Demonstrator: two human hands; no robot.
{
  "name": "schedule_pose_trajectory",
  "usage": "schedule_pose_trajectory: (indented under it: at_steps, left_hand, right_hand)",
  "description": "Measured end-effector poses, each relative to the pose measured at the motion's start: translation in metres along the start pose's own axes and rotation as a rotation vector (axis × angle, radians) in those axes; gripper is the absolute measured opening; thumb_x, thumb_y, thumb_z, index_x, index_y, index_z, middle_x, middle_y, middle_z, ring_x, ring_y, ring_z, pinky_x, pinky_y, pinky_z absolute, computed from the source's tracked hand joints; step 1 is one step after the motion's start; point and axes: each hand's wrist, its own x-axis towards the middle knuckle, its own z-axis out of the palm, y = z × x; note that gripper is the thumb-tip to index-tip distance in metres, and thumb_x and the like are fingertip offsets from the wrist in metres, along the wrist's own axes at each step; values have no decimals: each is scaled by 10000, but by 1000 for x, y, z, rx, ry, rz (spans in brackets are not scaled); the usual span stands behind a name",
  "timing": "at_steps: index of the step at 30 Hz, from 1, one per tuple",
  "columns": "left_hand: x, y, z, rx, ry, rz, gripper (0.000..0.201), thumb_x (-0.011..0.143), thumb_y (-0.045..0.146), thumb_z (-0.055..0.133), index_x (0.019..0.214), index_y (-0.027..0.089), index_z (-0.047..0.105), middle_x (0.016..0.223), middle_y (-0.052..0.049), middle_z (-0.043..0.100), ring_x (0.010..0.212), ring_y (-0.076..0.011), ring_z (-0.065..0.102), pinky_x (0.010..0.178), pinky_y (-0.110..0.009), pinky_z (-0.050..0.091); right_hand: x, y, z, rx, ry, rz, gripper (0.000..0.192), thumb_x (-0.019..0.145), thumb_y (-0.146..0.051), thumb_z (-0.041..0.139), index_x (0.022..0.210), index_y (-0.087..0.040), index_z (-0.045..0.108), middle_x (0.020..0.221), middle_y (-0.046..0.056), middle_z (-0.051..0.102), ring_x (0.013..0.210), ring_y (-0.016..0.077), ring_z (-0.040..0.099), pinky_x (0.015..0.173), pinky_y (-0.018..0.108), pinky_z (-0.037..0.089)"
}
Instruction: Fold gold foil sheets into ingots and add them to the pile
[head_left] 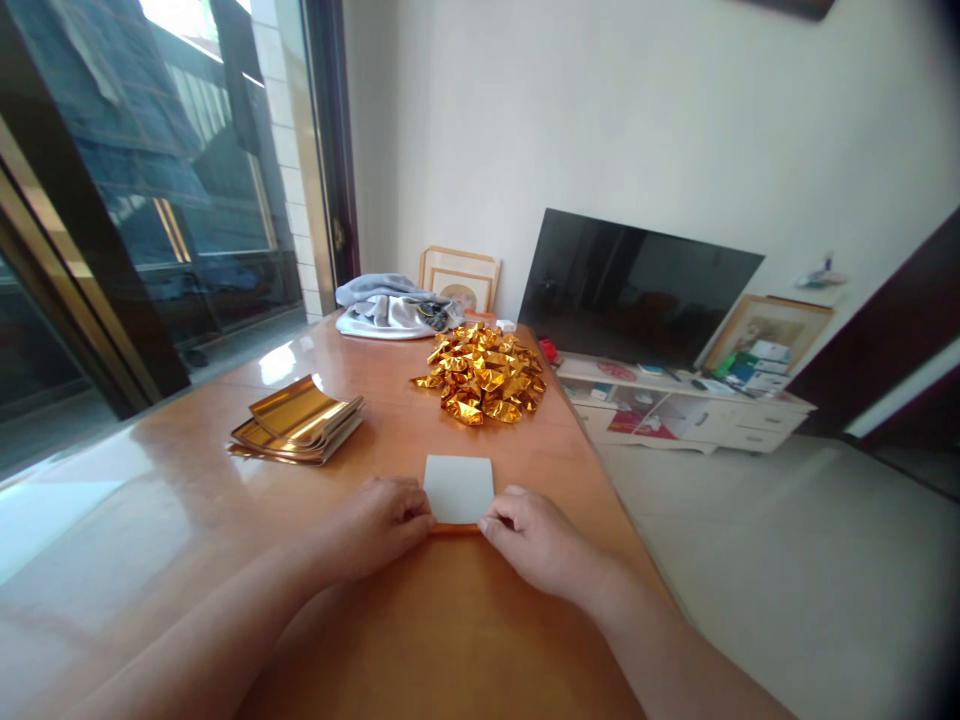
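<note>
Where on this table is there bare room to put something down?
Bare wood lies left of the left hand, below the gold sheets, and between those sheets and the gold pile. It is crowded where both hands pinch the white paper, right hand included.

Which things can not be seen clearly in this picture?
Head view only:
- Fingertips of the left hand and right hand: pressed at the near edge of the white paper square, the grip is unclear.
- Paper's underside: hidden, only an orange strip shows.
- Gold sheet stack: count too small to tell.
- Gold folded pile: single shapes too small.
</note>
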Motion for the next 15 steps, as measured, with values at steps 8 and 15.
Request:
schedule_pose_trajectory:
  at_steps: [8, 15]
  left_hand:
    - [1, 0, 2, 36, 27, -31, 246, 920, 320, 529, 724, 198, 615, 725, 5, 638, 663, -146, 571, 598, -269, 324]
    - [2, 4, 2, 50, 32, -78, 228, 897, 313, 533, 730, 199, 638, 729, -5, 642, 664, -154, 564, 591, -271, 313]
  right_hand:
    - [4, 5, 3, 37, 25, 60, 216, 931, -315, 632, 752, -197, 655, 824, 14, 670, 755, 150, 610, 645, 239, 367]
    - [4, 4, 3, 26, 27, 82, 225, 929, -343, 630, 757, -201, 662, 819, 10, 675, 739, 148, 607, 620, 243, 340]
